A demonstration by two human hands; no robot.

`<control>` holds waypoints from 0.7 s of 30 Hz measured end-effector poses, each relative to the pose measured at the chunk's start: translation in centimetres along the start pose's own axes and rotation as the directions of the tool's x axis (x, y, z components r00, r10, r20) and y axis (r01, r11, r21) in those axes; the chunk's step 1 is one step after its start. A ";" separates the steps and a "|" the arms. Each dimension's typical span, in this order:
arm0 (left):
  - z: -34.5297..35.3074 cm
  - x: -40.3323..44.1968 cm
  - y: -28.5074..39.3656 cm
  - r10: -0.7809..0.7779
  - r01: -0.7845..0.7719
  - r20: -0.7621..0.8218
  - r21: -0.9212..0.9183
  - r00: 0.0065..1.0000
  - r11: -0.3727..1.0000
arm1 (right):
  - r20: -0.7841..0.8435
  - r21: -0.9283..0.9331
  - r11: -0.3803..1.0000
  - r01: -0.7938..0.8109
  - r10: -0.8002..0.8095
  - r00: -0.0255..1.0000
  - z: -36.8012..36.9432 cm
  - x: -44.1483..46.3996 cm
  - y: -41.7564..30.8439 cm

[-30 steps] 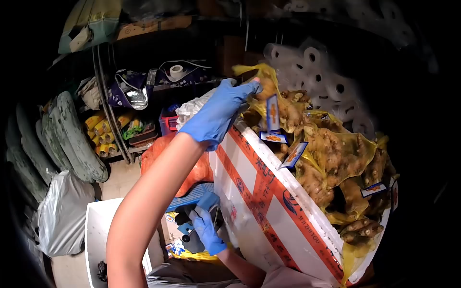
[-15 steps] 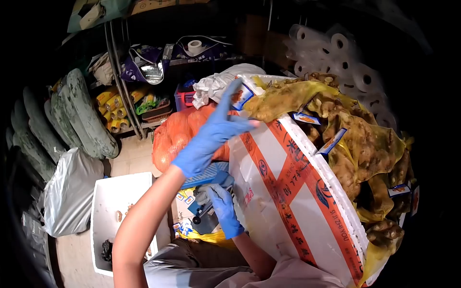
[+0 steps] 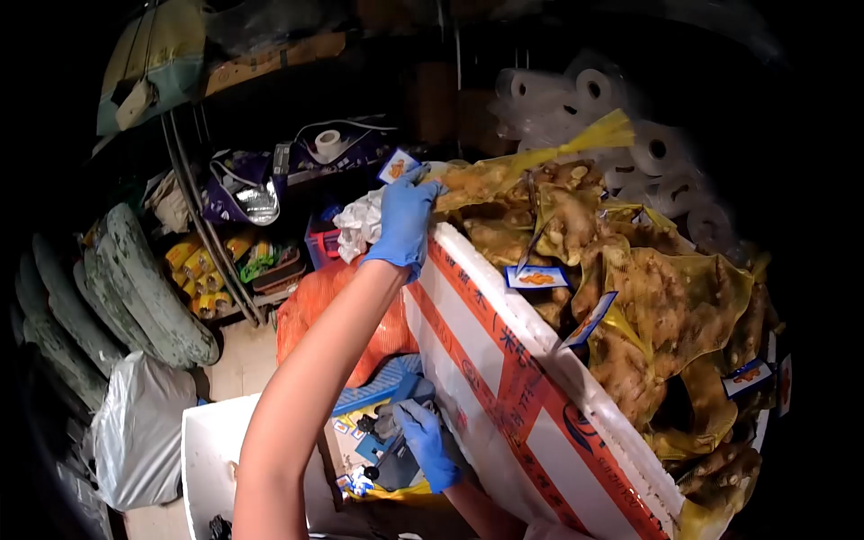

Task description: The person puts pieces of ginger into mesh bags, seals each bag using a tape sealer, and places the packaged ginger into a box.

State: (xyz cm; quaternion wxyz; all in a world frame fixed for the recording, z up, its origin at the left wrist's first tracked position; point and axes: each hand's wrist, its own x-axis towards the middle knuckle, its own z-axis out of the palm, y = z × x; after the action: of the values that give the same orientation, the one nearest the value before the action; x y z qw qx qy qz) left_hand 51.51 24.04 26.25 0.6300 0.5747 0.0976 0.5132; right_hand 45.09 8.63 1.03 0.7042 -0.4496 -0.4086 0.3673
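My left hand (image 3: 404,225), in a blue glove, reaches up to the rim of a white foam box (image 3: 463,315). Its fingers are closed on the near end of a yellow mesh bag of ginger (image 3: 477,184), beside a blue-edged label (image 3: 398,167). Lower down, my gloved right hand (image 3: 427,447) is closed at a grey and blue device with black knobs (image 3: 396,461); exactly what its fingers grip is hidden. More mesh bags of ginger (image 3: 684,292) with labels fill the foam box. Below the device lies yellow mesh (image 3: 414,492).
An orange net sack (image 3: 310,310) stands behind the device. At left are a second white foam box (image 3: 211,427), a silver plastic bag (image 3: 144,432) and large green gourds (image 3: 148,288). Behind are a metal rack (image 3: 193,216) and clear plastic rolls (image 3: 657,144).
My left hand has gone from open above the box rim to closed on the ginger bag's end. That bag's yellow tail now sticks up at the right. The camera view has shifted.
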 end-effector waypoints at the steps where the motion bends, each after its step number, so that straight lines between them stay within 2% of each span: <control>1: -2.3 3.9 -4.2 0.149 -0.169 0.078 0.460 0.986 0.872 | -0.008 -0.007 1.000 0.019 -0.019 1.000 -0.3 0.6 1.1; 2: -1.4 2.8 -3.0 0.224 -0.247 0.152 0.832 0.963 0.497 | -0.019 -0.005 1.000 0.026 -0.026 0.999 -0.4 1.1 0.3; 3: -0.7 0.9 -1.2 0.252 -0.244 0.241 0.970 0.937 -0.019 | 0.006 0.023 0.999 0.039 -0.039 0.999 -0.4 0.9 -1.4; 4: -1.1 0.7 -0.9 0.320 -0.317 0.281 0.946 0.905 0.065 | 0.032 0.051 0.998 0.045 -0.046 0.998 -0.5 0.7 -3.0; 5: -1.8 0.2 -0.4 0.387 -0.385 0.307 0.912 0.870 0.143 | 0.011 0.046 0.997 -0.055 0.055 0.998 -0.6 0.7 -3.9; 7: -2.7 -1.8 0.4 0.457 -0.448 0.255 0.807 0.852 0.385 | -0.004 -0.044 0.996 -0.072 0.072 0.997 -1.0 0.8 -4.6; 8: -3.0 -3.5 1.3 0.419 -0.417 0.224 0.787 0.880 0.455 | -0.048 -0.160 0.987 0.021 -0.029 0.998 -1.1 1.2 -3.4; 9: -3.6 -5.5 1.9 0.375 -0.375 0.188 0.763 0.908 0.526 | -0.042 -0.046 0.998 -0.042 0.040 0.998 -1.7 0.9 -2.7; 11: -5.6 -9.6 1.7 0.328 -0.296 0.114 0.756 0.938 0.584 | -0.137 -0.236 0.970 0.064 -0.099 0.986 -2.2 0.9 -0.4; 12: -7.8 -11.5 -0.1 0.315 -0.283 0.081 0.682 0.946 0.675 | -0.079 -0.579 0.752 0.315 -0.436 0.896 -2.8 1.1 0.7; 13: -9.2 -14.3 -0.8 0.163 -0.114 -0.019 0.636 0.987 0.763 | 0.120 -0.803 0.368 0.469 -0.670 0.732 -3.2 1.1 1.5; 14: -10.5 -16.9 -1.8 0.033 0.026 -0.105 0.514 0.994 0.857 | -0.088 -0.544 0.759 0.358 -0.476 0.875 -3.0 0.8 2.3; 15: -12.0 -19.7 -2.9 -0.100 0.164 -0.187 0.369 0.977 0.915 | -0.220 -0.170 0.976 0.133 -0.169 0.961 -2.5 0.2 3.5; 16: -13.3 -22.4 -4.0 -0.117 0.198 -0.268 0.300 0.956 0.933 | -0.155 -0.020 0.998 0.066 -0.068 0.985 -2.7 -0.2 4.0; 17: -15.5 -24.8 -5.1 -0.173 0.292 -0.310 0.391 0.935 0.873 | -0.085 0.127 0.992 -0.005 0.016 0.996 -3.0 -0.7 4.2; 19: -19.8 -30.0 -7.9 -0.226 0.424 -0.517 0.304 0.826 0.853 | -0.170 -0.013 0.995 -0.102 0.098 0.981 -2.4 -2.2 5.2; 20: -21.5 -32.2 -8.1 -0.286 0.468 -0.525 0.253 0.802 0.847 | -0.189 -0.013 0.993 -0.113 0.109 0.976 -2.1 -3.4 5.3; 21: -22.9 -34.0 -9.5 -0.284 0.492 -0.591 0.226 0.756 0.840 | -0.148 -0.227 0.974 0.015 -0.050 0.988 -1.5 -3.8 3.7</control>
State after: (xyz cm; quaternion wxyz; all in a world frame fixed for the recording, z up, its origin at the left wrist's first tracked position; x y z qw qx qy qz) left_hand 24.77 14.33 -4.77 0.5518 0.4821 0.4827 0.4797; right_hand 44.34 5.96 -3.77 0.6838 -0.5467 -0.3999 0.2714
